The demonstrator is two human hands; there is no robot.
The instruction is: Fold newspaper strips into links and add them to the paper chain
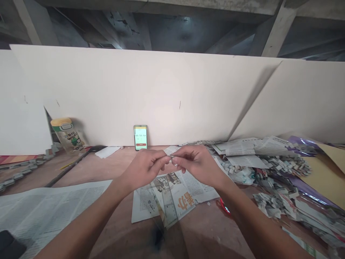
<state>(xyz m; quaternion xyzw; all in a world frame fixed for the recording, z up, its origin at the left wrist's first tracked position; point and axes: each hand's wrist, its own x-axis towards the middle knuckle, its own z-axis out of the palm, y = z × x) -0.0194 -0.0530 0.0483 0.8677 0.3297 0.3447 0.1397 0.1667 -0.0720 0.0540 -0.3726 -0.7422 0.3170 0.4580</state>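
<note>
My left hand (147, 166) and my right hand (195, 162) meet in front of me, fingertips pinched together on a small folded strip of newspaper (170, 157). Both hands hover above a stack of newspaper sheets (172, 196) lying on the reddish-brown surface (118, 223). A transparent ruler (169, 204) rests across those sheets. Red scissors (224, 206) peek out from under my right forearm.
A phone (140, 137) showing a timer leans against the white boards (161, 93) at the back. A green-lidded bottle (68, 135) leans at the left. Heaps of folded paper pieces (283, 169) and a paper chain (21, 171) lie about. A large newspaper (40, 208) lies at the left.
</note>
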